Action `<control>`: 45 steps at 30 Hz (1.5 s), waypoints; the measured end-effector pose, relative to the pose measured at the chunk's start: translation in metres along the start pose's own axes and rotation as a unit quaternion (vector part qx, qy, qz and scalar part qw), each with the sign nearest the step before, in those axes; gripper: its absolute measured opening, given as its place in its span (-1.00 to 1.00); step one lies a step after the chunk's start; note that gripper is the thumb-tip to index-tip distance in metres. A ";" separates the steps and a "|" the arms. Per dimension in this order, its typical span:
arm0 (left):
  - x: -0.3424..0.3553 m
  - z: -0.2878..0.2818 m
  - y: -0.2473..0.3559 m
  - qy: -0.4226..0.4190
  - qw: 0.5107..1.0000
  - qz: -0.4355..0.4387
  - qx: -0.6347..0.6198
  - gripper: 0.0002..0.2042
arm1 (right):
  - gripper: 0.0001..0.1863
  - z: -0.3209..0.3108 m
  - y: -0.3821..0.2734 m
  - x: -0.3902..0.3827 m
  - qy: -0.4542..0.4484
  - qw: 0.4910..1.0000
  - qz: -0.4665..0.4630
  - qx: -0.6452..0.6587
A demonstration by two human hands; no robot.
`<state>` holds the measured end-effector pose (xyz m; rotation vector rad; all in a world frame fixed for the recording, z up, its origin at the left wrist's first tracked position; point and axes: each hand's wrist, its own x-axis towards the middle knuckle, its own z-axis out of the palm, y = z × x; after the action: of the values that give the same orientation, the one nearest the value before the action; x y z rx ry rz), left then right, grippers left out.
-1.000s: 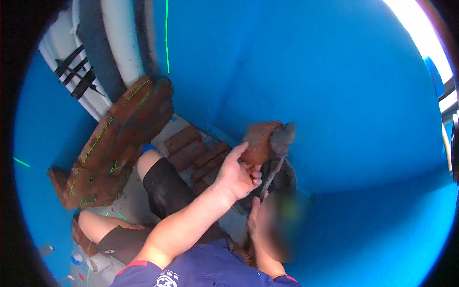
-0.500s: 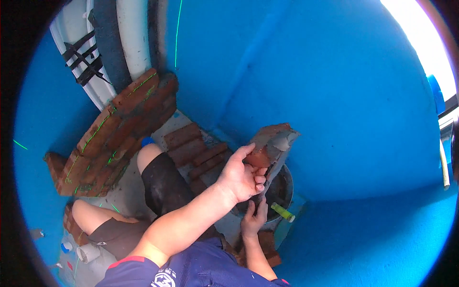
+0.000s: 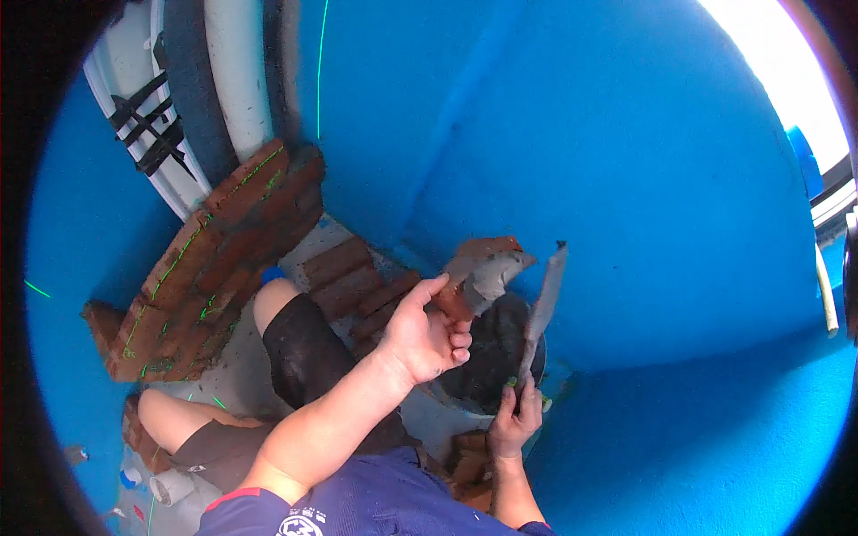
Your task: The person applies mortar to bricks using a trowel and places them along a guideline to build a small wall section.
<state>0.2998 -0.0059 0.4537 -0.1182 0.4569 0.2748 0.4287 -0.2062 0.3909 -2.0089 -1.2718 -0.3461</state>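
Observation:
My left hand (image 3: 418, 338) grips a red brick (image 3: 456, 305), held up in front of me over the bucket's near-left side. Grey mortar (image 3: 493, 275) lies on the brick's face and hangs past its edge. In my right hand (image 3: 516, 420) is a trowel (image 3: 546, 299), its thin blade pointing up and seen nearly edge-on, apart from the brick. Only bits of the trowel's yellow-green handle show around my fingers. Below both hands stands a round bucket (image 3: 542, 359) with dark mortar inside, partly hidden by the brick and my arm.
A low brick wall (image 3: 214, 268) with green laser lines on it curves along the left. Loose bricks (image 3: 338, 272) lie on the floor beyond my knee, and more bricks (image 3: 472, 464) near my right forearm. White pipes (image 3: 237, 80) rise behind the wall. Blue walls (image 3: 626, 223) close in the right.
The trowel has come away from the brick, moving right with my right hand, and now stands upright. My left hand and the brick have shifted slightly left. Mortar stays on the brick.

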 end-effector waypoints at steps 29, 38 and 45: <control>0.004 -0.077 0.004 0.171 0.968 -0.012 0.181 -0.68 | -0.61 -0.123 -0.014 0.145 -0.354 0.889 -0.197 -0.212; -0.003 -0.084 0.014 0.163 0.970 -0.009 0.181 -0.66 | -0.69 -0.108 0.014 0.129 -0.295 0.933 -0.103 -0.179; 0.011 -0.085 0.007 0.098 0.992 -0.064 -0.041 -0.59 | -0.68 -0.065 0.036 0.034 -0.202 0.959 0.153 0.128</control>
<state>0.2715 -0.0112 0.3724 -0.2553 0.6314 0.1563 0.4856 -0.2376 0.4403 -2.0668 -1.1408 0.3782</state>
